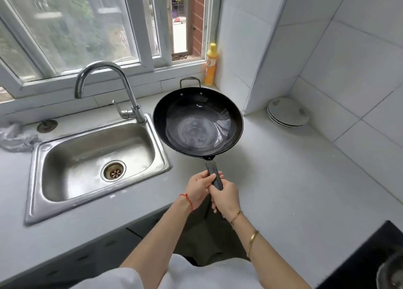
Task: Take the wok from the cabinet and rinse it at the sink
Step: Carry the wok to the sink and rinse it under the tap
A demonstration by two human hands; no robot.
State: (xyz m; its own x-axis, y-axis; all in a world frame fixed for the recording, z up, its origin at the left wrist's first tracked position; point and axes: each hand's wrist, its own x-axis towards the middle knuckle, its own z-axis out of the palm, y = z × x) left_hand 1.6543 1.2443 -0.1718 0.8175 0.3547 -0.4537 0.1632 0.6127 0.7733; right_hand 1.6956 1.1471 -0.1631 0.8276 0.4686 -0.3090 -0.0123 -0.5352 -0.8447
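**Wok held by its handle beside the sink**

At the far left, a crumpled clear plastic bag (15, 139) lies on the pale bench (283, 179), near the corner of the stainless steel sink (35, 179). The basin is set into the bench, with a round drain (113, 171) in its floor. A chrome gooseneck faucet (109, 81) stands behind the sink's far right corner, its spout curving left over the basin in front of the window (87, 27).

Just right of the sink, the dark wok (197, 121) sits above the bench, its left rim overlapping the sink's right edge. A film of water shines in its bowl. A small loop handle (189, 80) shows at its far rim, and the long black handle (214, 176) points toward the person.

Both hands grip that long handle. The left hand (199, 189), with a red string at the wrist, curls its fingers (216, 176) around the handle from the left. The right hand (225, 198), with gold bracelets on the arm, is clenched around the handle's end.

A yellow detergent bottle (211, 66) stands in the corner behind the wok. Further right, a stack of white plates (287, 112) rests on the bench against the tiled wall (349, 60). A black stovetop (370, 256) fills the lower right corner.
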